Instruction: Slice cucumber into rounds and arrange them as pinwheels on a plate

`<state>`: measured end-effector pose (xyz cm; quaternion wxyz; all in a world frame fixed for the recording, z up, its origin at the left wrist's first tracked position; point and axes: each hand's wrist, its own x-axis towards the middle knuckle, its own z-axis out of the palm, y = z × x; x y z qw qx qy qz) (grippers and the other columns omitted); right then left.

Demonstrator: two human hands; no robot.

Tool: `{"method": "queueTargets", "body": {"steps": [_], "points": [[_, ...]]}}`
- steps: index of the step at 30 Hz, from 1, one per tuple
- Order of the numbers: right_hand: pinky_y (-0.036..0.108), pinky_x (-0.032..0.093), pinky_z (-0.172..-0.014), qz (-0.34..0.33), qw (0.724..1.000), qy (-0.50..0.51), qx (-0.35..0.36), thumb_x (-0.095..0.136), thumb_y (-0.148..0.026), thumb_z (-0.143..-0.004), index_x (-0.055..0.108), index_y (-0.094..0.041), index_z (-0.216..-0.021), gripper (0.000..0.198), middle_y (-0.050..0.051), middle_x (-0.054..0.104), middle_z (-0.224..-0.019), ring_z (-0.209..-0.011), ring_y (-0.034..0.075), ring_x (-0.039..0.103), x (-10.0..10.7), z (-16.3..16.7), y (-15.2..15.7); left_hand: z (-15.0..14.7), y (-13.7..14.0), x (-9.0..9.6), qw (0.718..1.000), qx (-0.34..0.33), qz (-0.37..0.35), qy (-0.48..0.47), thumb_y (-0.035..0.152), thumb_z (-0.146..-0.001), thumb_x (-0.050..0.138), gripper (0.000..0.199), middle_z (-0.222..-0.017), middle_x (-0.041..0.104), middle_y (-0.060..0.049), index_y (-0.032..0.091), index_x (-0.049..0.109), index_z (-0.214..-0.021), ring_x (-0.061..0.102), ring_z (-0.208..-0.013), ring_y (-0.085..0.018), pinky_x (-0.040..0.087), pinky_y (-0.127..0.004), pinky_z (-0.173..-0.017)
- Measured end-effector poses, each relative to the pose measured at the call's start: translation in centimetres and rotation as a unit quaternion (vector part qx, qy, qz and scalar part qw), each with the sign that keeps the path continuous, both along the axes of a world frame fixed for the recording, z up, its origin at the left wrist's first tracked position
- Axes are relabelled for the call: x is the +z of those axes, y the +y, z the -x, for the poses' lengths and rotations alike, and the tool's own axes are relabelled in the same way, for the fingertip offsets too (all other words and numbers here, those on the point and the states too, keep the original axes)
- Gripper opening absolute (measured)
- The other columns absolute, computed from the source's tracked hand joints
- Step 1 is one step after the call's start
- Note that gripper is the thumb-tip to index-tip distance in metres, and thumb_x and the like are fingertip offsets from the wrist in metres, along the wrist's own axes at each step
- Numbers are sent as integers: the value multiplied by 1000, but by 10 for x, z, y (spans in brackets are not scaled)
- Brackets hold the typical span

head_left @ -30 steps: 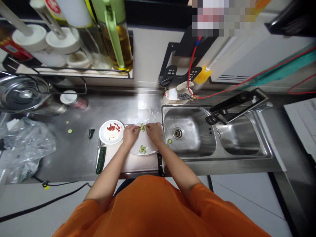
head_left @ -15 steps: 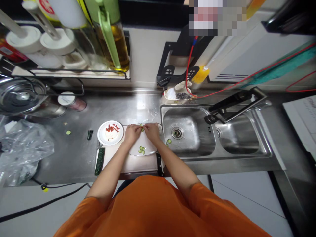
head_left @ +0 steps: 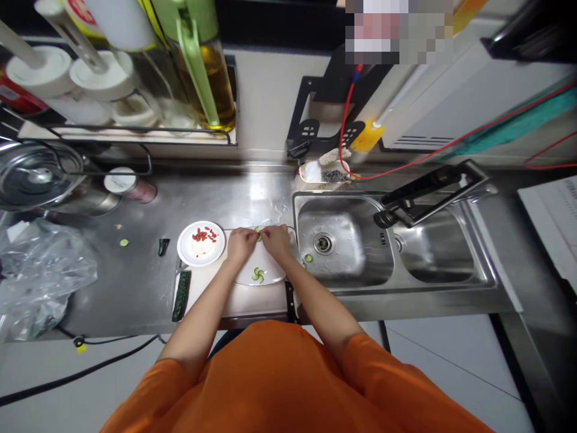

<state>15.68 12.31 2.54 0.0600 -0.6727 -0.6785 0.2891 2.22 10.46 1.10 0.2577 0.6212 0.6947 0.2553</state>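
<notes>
A steel counter [head_left: 135,282] ran the width of the kitchen, a double sink [head_left: 347,240] let into it on the person's right and a rack of oil bottles [head_left: 202,66] hanging over its back edge. A crumpled plastic bag [head_left: 40,276] lay at the far left, below a pot lid [head_left: 36,177].

In front of the person, who wore an orange top, a pale cutting board [head_left: 211,297] sat at the counter's near edge. On it stood an oblong white plate [head_left: 270,278], and just left of that a round white plate [head_left: 201,243] bearing a white mound strewn with red berries. A dark length of cucumber [head_left: 182,295] lay along the board's left edge.

One pinwheel of cucumber slices [head_left: 258,275] lay finished at the near end of the oblong plate. At the far end both hands met over a second cluster of slices [head_left: 257,232]: the left hand [head_left: 240,245] and right hand [head_left: 276,241] were drawn close together, fingertips pinched on or beside the green pieces, though whether each actually gripped a slice could not be told at that size.

By the look of it the garnish stood about half made: one flower done, a second under the fingers, the plate's middle bare. A cut cucumber end [head_left: 163,246] and a stray slice [head_left: 123,242] lay apart on the counter to the left, and another slice [head_left: 309,258] rested at the sink's edge.
</notes>
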Motion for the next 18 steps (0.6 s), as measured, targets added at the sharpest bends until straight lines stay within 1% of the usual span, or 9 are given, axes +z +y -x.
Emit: {"method": "queueTargets", "body": {"steps": [4, 10, 18], "points": [[34, 35, -76, 5, 1000, -11, 8, 47, -31, -87, 71, -24, -89, 25, 7, 68, -89, -100, 27, 44, 0, 1, 1, -2, 1, 1, 1000, -3, 1, 9, 24, -77, 56, 17, -75, 69, -5, 21, 72, -72, 60, -77, -19, 44, -32, -81], [31, 33, -75, -2, 1000, -19, 10, 47, -28, -87, 71, -20, -87, 25, 7, 68, -87, -98, 25, 45, -2, 1, 1, -3, 1, 0, 1000, 2, 19, 17, 26, -79, 56, 18, -78, 70, -5, 20, 73, -77, 60, -79, -18, 43, -30, -81], [31, 29, -85, -36, 999, -8, 36, 45, -21, -87, 71, -17, -87, 26, 7, 69, -84, -87, 20, 52, -5, -2, 5, -2, 1, 6, 1000, -1, 19, 9, 22, -78, 57, 17, -77, 70, -3, 21, 73, -75, 60, -80, -18, 43, -29, -83]]}}
